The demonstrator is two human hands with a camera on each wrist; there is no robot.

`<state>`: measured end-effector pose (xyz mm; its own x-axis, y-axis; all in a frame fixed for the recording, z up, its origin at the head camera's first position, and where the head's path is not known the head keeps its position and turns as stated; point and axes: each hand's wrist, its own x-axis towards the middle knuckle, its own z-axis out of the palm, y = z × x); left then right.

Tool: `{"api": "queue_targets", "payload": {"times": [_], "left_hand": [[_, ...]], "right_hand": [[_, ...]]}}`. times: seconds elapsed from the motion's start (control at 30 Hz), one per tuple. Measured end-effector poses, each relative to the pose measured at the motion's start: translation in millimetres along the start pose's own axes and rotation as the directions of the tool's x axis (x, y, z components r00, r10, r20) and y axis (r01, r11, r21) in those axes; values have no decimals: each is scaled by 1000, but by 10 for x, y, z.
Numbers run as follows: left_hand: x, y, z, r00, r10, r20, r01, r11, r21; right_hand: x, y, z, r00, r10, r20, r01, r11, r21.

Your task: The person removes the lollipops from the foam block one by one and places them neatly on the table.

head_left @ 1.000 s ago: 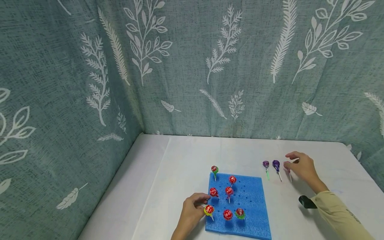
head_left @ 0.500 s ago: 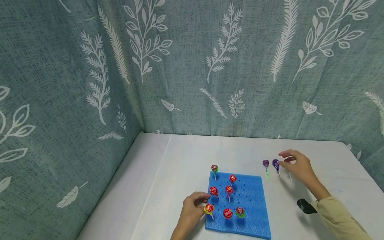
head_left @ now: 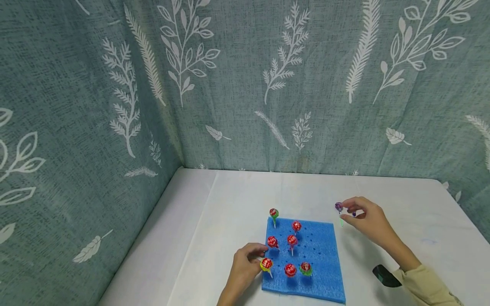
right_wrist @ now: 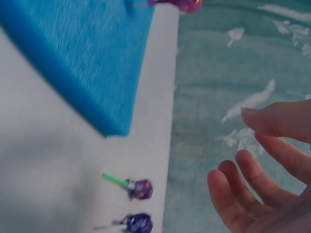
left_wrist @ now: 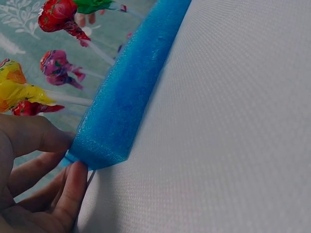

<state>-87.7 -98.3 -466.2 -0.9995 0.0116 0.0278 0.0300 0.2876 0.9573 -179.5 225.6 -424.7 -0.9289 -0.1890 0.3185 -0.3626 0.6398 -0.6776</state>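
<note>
Seven ball-headed lollipops (head_left: 290, 270) stand on thin sticks in a blue foam block (head_left: 327, 259), a flat, squarish slab with a grainy top pricked by small dark holes. The block lies between the left and right edges of the white worktop (head_left: 222, 204), well in from the far edge; close up, the worktop's surface shows a fine weave. Most of the heads wear shiny red wrappers, crinkled and gathered where ball meets stick. One green-and-red lollipop (head_left: 274, 213) rises at the block's far-left corner, and a yellow lollipop (head_left: 266, 264) stands by the left edge, toward the near-left corner.

The left hand (head_left: 245, 263) holds the block at its left edge, fingers bent and fingertips against the foam.

Beyond the block's far-right corner, a purple lollipop with a bright green stick (right_wrist: 142, 189) and a darker violet lollipop with a pale stick (right_wrist: 139, 223) lie on the worktop. The right hand (head_left: 365, 219) is over these, thumb and fingers loosely bent and spread apart; whether a fingertip touches the purple one, I cannot tell.

A beige cloth sleeve (head_left: 428, 287) covers the right forearm, with a smooth dark piece (head_left: 386, 277) beside its cuff. Grey-green fabric (head_left: 237, 85) printed with white leaves hangs behind the worktop's far edge.
</note>
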Motion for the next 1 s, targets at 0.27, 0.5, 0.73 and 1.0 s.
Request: {"api": "queue_targets", "payload": {"times": [0.27, 0.5, 0.73, 1.0], "left_hand": [[99, -379, 66, 1000, 12, -18, -12, 1000, -1], [43, -193, 26, 1000, 14, -6, -14, 1000, -8], [-11, -13, 5, 1000, 12, -9, -12, 1000, -17], [-1, -30, 10, 1000, 6, -12, -7, 1000, -15]], "right_hand": [[-110, -216, 47, 996, -81, 26, 80, 995, 55], [-225, -385, 86, 989, -95, 112, 83, 991, 110], [-305, -457, 169, 969, -182, 167, 156, 975, 157], [-378, -508, 259, 933, -246, 262, 173, 947, 272]]}}
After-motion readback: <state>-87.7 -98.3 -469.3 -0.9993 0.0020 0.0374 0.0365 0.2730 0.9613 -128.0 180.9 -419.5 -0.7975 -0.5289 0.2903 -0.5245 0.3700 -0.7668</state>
